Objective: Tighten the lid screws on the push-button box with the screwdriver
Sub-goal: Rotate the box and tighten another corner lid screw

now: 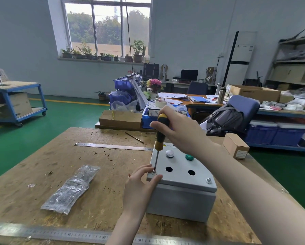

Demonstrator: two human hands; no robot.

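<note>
long steel ruler (77,235) lies along the near edge of the worktop (42,165), at 6 o'clock. clear plastic bag (72,188) of small parts sits at 8 o'clock from the box. grey push-button box (181,195) stands right of centre on the worktop, lid up, w/ two open holes in the near row and a white button (169,153) and green button (189,157) behind them. left hand (139,184) is at the box's near-left corner, fingertips pinching round the corner screw (154,172) where the tip lands. near-right corner screw (208,180) sits at 3 o'clock from that one, untouched. right hand (180,129) grips the yellow-black handle of the screwdriver (159,138) from above, fingers curled round it; shaft runs almost upright, tilted slightly, down into the near-left screw. second ruler (112,146) lies at 11 o'clock beyond the box. small cardboard box (235,145) sits at 2 o'clock on the worktop's far-right edge.
</note>
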